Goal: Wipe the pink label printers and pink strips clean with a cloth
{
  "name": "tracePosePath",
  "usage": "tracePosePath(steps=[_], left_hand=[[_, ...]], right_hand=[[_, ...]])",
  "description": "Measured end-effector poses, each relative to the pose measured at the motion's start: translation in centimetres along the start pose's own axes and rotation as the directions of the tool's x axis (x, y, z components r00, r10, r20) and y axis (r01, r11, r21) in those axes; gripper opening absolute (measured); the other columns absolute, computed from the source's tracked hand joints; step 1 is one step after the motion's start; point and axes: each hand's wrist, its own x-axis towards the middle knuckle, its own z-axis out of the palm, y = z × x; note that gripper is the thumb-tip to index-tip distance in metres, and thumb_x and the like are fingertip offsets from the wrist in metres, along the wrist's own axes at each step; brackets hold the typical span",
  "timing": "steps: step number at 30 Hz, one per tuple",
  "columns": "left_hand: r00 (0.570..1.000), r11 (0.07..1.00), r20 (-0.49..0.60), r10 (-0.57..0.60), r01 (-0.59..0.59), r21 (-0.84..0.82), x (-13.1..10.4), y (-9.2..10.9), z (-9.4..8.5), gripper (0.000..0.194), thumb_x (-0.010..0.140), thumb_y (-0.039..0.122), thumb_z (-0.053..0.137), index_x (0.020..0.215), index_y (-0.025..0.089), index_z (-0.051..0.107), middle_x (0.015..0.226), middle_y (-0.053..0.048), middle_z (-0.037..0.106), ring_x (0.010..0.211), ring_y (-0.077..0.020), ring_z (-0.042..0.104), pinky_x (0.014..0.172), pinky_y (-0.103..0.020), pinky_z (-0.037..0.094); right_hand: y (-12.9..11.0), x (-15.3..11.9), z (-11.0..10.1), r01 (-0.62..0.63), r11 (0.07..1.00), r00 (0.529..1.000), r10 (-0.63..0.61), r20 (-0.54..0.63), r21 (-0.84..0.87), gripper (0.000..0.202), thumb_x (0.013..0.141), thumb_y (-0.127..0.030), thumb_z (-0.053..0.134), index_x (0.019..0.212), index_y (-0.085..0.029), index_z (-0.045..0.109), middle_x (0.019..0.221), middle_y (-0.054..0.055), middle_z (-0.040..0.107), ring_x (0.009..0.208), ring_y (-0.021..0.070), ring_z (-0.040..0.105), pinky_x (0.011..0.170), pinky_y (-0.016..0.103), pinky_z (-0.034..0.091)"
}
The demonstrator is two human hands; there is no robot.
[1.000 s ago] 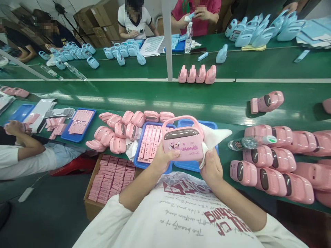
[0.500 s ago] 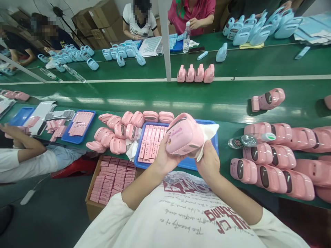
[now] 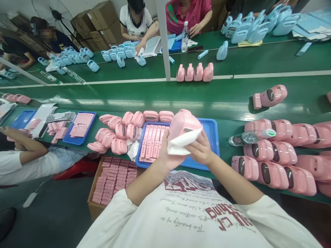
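Note:
A pink plastic handled casing (image 3: 182,121), rounded like a small portable speaker, is held up over the blue tray (image 3: 213,137). My left hand (image 3: 165,156) is wrapped round its left side and underside. In my right hand (image 3: 202,148) is a white cloth (image 3: 184,142), pressed against the casing's near face and covering part of it. Pink rectangular pieces (image 3: 152,142) with small holes lie in rows in the tray's left half, just beyond my left hand.
Pink casings (image 3: 119,146) stand in a group left of the tray, more (image 3: 274,175) at right beside a plastic bottle (image 3: 248,138). A carton (image 3: 93,206) of pink pieces sits below the table edge. Beyond the green conveyor (image 3: 129,93), co-workers sit near blue casings (image 3: 121,51).
The pink casing has been turned, so its printed side no longer shows. The cloth has moved left across its near face with my right hand. Across the conveyor, a co-worker reaches to a blue casing.

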Motion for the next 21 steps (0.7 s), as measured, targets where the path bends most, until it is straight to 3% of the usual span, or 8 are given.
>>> tracePosePath(steps=[2, 4, 7, 10, 12, 15, 18, 21], left_hand=[[0.989, 0.955, 0.039, -0.143, 0.148, -0.257, -0.1, 0.0, 0.1, 0.062, 0.070, 0.071, 0.049, 0.095, 0.017, 0.064, 0.089, -0.008, 0.067, 0.082, -0.0228, 0.059, 0.076, -0.037, 0.047], [0.959, 0.865, 0.129, -0.252, 0.282, -0.415, -0.2, -0.1, -0.1, 0.064, 0.064, 0.072, 0.054, 0.091, 0.015, 0.064, 0.084, -0.009, 0.065, 0.072, -0.0195, 0.057, 0.070, -0.034, 0.045], [0.923, 0.843, 0.225, -0.311, 0.377, -0.383, -0.2, -0.3, -0.8, 0.066, 0.060, 0.072, 0.057, 0.091, 0.014, 0.063, 0.078, -0.009, 0.062, 0.064, -0.0182, 0.054, 0.062, -0.032, 0.040], [0.916, 0.855, 0.229, -0.331, 0.393, -0.339, -0.2, -0.6, -1.4, 0.059, 0.064, 0.068, 0.059, 0.095, 0.018, 0.063, 0.079, -0.008, 0.064, 0.069, -0.0206, 0.056, 0.061, -0.032, 0.039], [0.921, 0.857, 0.210, -0.327, 0.383, -0.344, -0.1, -0.7, -1.7, 0.054, 0.067, 0.065, 0.059, 0.096, 0.020, 0.063, 0.083, -0.007, 0.066, 0.073, -0.0214, 0.058, 0.062, -0.032, 0.041], [0.951, 0.900, 0.136, -0.277, 0.307, -0.309, 0.1, -0.9, -1.7, 0.053, 0.065, 0.064, 0.063, 0.097, 0.021, 0.064, 0.087, -0.004, 0.069, 0.084, -0.0238, 0.062, 0.067, -0.033, 0.046], [0.988, 0.969, 0.041, -0.146, 0.151, -0.193, 0.2, -0.9, -1.8, 0.056, 0.057, 0.061, 0.071, 0.095, 0.020, 0.064, 0.086, -0.004, 0.070, 0.098, -0.0280, 0.063, 0.079, -0.036, 0.048], [0.999, 0.998, 0.016, 0.045, -0.044, -0.048, 0.2, -0.4, -2.2, 0.052, 0.055, 0.049, 0.078, 0.094, 0.019, 0.062, 0.090, -0.005, 0.070, 0.100, -0.0273, 0.063, 0.085, -0.037, 0.047]], right_hand=[[-0.3, -0.2, 1.0, -0.175, 0.971, 0.930, 0.218, -0.296, 0.163, 0.047, 0.066, -0.071, 0.063, 0.069, -0.024, 0.068, 0.069, 0.005, 0.068, 0.079, 0.0251, 0.066, 0.086, 0.051, 0.051], [-1.2, -0.4, 1.8, -0.270, 0.922, 0.819, 0.372, -0.436, 0.278, 0.051, 0.080, -0.068, 0.048, 0.079, -0.020, 0.066, 0.069, 0.006, 0.067, 0.067, 0.0218, 0.064, 0.070, 0.044, 0.054], [-3.1, -0.1, 2.0, -0.359, 0.792, 0.752, 0.559, -0.350, 0.494, 0.048, 0.091, -0.058, 0.035, 0.096, -0.019, 0.064, 0.076, 0.004, 0.068, 0.063, 0.0178, 0.063, 0.059, 0.035, 0.054], [-4.8, 0.1, 1.2, -0.439, 0.609, 0.760, 0.644, -0.089, 0.661, 0.047, 0.085, -0.060, 0.046, 0.106, -0.021, 0.064, 0.069, 0.001, 0.066, 0.063, 0.0185, 0.063, 0.057, 0.033, 0.054], [-5.8, 0.0, 0.9, -0.436, 0.611, 0.795, 0.606, -0.036, 0.661, 0.049, 0.083, -0.059, 0.050, 0.114, -0.023, 0.063, 0.068, 0.000, 0.066, 0.065, 0.0189, 0.064, 0.058, 0.032, 0.054], [-6.7, -0.2, 1.1, -0.343, 0.662, 0.823, 0.553, -0.125, 0.667, 0.045, 0.081, -0.056, 0.056, 0.112, -0.025, 0.064, 0.088, 0.002, 0.070, 0.083, 0.0203, 0.066, 0.070, 0.034, 0.056], [-6.4, 0.1, 1.6, -0.285, 0.659, 0.755, 0.601, -0.261, 0.696, 0.038, 0.081, -0.055, 0.055, 0.101, -0.025, 0.067, 0.099, 0.003, 0.070, 0.095, 0.0210, 0.065, 0.081, 0.036, 0.055], [-4.8, 0.7, 1.2, -0.330, 0.560, 0.662, 0.711, -0.237, 0.760, 0.038, 0.083, -0.053, 0.052, 0.096, -0.021, 0.068, 0.096, 0.005, 0.071, 0.095, 0.0224, 0.066, 0.083, 0.040, 0.056]])
